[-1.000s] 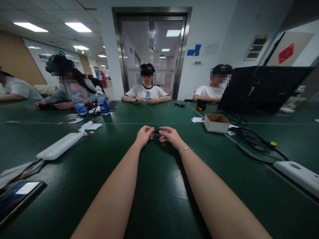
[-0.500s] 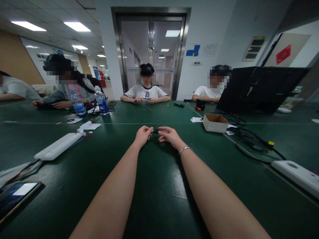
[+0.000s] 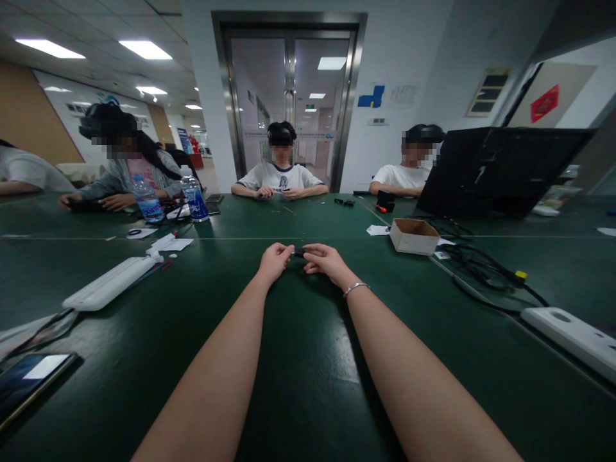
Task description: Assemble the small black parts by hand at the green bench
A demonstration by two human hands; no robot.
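Note:
Between my two hands is a small dark object (image 3: 299,253), too small to name, with a lighter bit at its left end. My left hand (image 3: 276,262) pinches that left end between thumb and fingers. On the other side, my right hand (image 3: 325,262) grips the right end, its lower fingers curled beneath. A silver bracelet (image 3: 356,289) circles my right wrist. Both hands are just above the green table (image 3: 303,359), and the fingers cover part of the object.
To the right are an open cardboard box (image 3: 414,237), black cables (image 3: 481,269), a white power strip (image 3: 572,337) and a black monitor (image 3: 500,170). Leftward lie a white power bar (image 3: 110,282), a phone (image 3: 36,385) and two bottles (image 3: 194,199). Several people in headsets sit across the table.
The whole view has shifted very slightly. My hands keep the same grip on the small dark object, with no clear movement of it between them.

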